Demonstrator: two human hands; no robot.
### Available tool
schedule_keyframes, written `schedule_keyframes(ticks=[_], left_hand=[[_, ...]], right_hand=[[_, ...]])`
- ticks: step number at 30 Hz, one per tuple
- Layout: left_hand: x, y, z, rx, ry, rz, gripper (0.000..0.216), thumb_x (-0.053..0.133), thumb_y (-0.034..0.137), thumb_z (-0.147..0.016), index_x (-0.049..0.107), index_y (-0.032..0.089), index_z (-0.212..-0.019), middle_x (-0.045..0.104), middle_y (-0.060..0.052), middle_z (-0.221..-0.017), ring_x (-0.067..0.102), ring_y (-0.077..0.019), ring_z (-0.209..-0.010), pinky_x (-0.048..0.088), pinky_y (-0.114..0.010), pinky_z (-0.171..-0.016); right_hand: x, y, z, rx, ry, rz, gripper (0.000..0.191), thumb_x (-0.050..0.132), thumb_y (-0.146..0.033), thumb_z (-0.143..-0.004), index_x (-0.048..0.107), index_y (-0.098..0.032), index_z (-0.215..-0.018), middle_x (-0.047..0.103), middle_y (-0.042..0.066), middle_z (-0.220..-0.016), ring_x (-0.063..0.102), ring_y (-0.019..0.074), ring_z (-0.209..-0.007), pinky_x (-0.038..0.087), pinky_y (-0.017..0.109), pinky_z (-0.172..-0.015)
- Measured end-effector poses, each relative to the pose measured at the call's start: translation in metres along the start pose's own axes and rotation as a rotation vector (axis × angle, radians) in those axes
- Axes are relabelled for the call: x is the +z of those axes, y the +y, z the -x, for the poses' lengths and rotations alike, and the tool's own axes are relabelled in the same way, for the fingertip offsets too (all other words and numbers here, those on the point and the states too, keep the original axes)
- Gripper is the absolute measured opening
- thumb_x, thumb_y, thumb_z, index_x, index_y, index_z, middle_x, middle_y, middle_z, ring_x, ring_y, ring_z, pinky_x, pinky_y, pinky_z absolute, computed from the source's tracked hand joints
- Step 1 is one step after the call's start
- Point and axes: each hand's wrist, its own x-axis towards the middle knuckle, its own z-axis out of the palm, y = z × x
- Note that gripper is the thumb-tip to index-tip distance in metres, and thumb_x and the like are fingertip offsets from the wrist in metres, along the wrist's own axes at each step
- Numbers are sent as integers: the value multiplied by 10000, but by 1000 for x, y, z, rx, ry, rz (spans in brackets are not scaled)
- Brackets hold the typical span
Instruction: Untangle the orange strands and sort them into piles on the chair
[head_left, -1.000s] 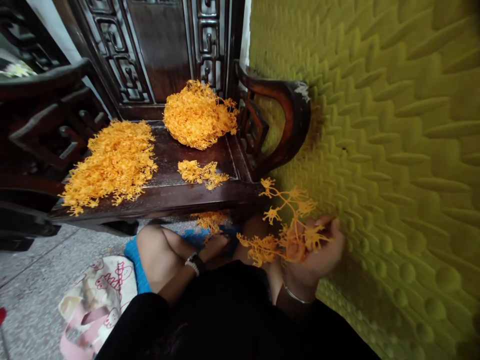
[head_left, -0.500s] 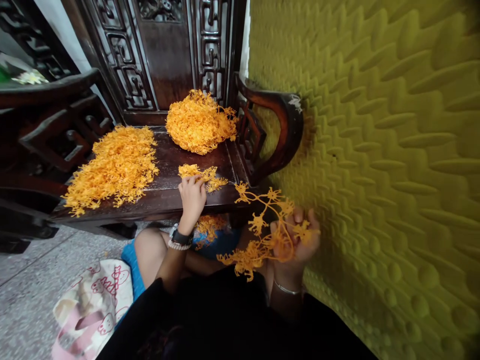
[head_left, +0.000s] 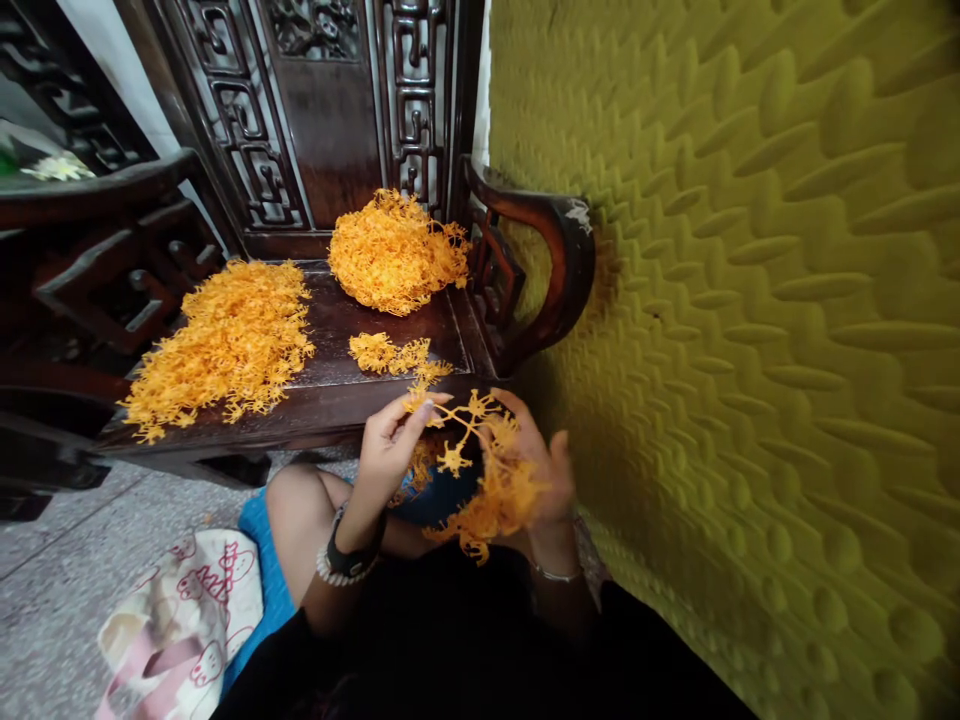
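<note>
A person sits low on the floor in front of a dark carved wooden chair (head_left: pixel 330 400), looking down at their own two hands. The right hand (head_left: pixel 536 470) has its grip closed around a tangled bunch of orange plastic branched sprigs (head_left: pixel 495 495), held just above the lap. The left hand (head_left: pixel 390 445), with a watch and a bead bracelet on the wrist, pinches one thin branch of that same bunch between thumb and fingertips, near the chair's front edge.

On the chair seat lie three heaps of the same orange pieces. A broad loose heap (head_left: pixel 225 340) spreads over the left side. A tall rounded heap (head_left: pixel 394 250) sits at the back, near the chair's right armrest (head_left: pixel 559 260). A small scatter (head_left: pixel 390 355) lies near the front edge, just beyond the hands.

Judging by the heaps, much of the orange material has already been handled and laid on the seat, while the bunch in the hands is not yet dealt with. A few more orange pieces show in the lap under the hands. Which heap is finished and which is waiting cannot be told.

To the right stands a yellow-green padded wall (head_left: pixel 750 300). On the speckled floor at lower left lies a printed cloth bag (head_left: pixel 180 620) with pink handles.
</note>
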Motion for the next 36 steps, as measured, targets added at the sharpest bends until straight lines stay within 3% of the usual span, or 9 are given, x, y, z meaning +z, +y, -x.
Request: schedule_keyframes(ticks=[2, 4, 6, 8, 11, 14, 21, 29, 36], left_hand=[[-5, 3, 5, -37, 18, -26, 304, 538, 404, -903, 739, 187, -971, 704, -26, -784, 611, -152, -731, 475, -255, -714], [-10, 7, 9, -60, -46, -64, 293, 525, 387, -913, 734, 196, -987, 686, -17, -766, 606, -148, -738, 471, -248, -714], [-13, 13, 14, -43, -142, -83, 258, 528, 355, -916, 717, 203, -1001, 687, -21, -821, 621, -156, -826, 473, -248, -767], [-14, 18, 17, -22, -200, -51, 224, 562, 321, -901, 672, 212, -1062, 676, -15, -842, 622, -151, -846, 476, -236, -763], [-17, 24, 18, 1, -193, -17, 220, 604, 287, -876, 627, 217, -1083, 645, 6, -783, 596, -117, -696, 464, -201, -627], [-21, 28, 16, 60, -201, -62, 136, 605, 262, -874, 661, 203, -982, 676, -11, -820, 619, -116, -698, 478, -200, -635], [-20, 34, 38, -29, 128, 126, 108, 609, 268, -878, 669, 180, -861, 646, 16, -634, 573, -81, -498, 447, -163, -474], [-3, 35, 47, -202, 75, 737, 246, 642, 328, -850, 544, 175, -685, 432, 72, -462, 312, -19, -314, 223, -120, -293], [-4, 35, 51, -182, 107, 612, 256, 627, 367, -855, 533, 189, -696, 466, 47, -512, 378, -54, -392, 295, -146, -348]], right_hand=[[-2, 4, 3, 17, -61, 220, 674, 508, -696, -796, 433, -301, -1337, 627, 65, -1131, 648, 183, -864, 544, 328, -721], [-2, 3, 6, -78, -75, 414, 633, 513, -639, -837, 407, -305, -1365, 516, 74, -1356, 526, 216, -1210, 441, 392, -1006], [3, 0, 7, -179, -123, 508, 612, 531, -612, -843, 426, -292, -1354, 457, 72, -1426, 389, 221, -1349, 306, 412, -1128], [14, -3, 6, -169, -212, 546, 558, 598, -557, -825, 482, -277, -1294, 540, 75, -1328, 486, 214, -1257, 367, 391, -1081], [33, -2, 0, -30, -303, 621, 284, 619, -398, -856, 586, -219, -1073, 653, 23, -902, 617, 133, -791, 504, 261, -732], [46, 3, -5, 10, -389, 669, 225, 514, -351, -919, 590, -167, -814, 515, -41, -595, 443, 78, -506, 366, 199, -485], [64, 13, 4, -61, -404, 568, 285, 510, -334, -913, 524, -176, -676, 452, -37, -558, 385, 71, -480, 296, 207, -439], [67, 45, 12, 46, -469, 33, 318, 594, -362, -842, 536, -163, -601, 417, -66, -425, 286, 30, -307, 207, 195, -344], [64, 46, 5, 127, -417, 11, 377, 646, -417, -758, 478, -171, -526, 383, -69, -415, 242, 30, -320, 162, 209, -341]])
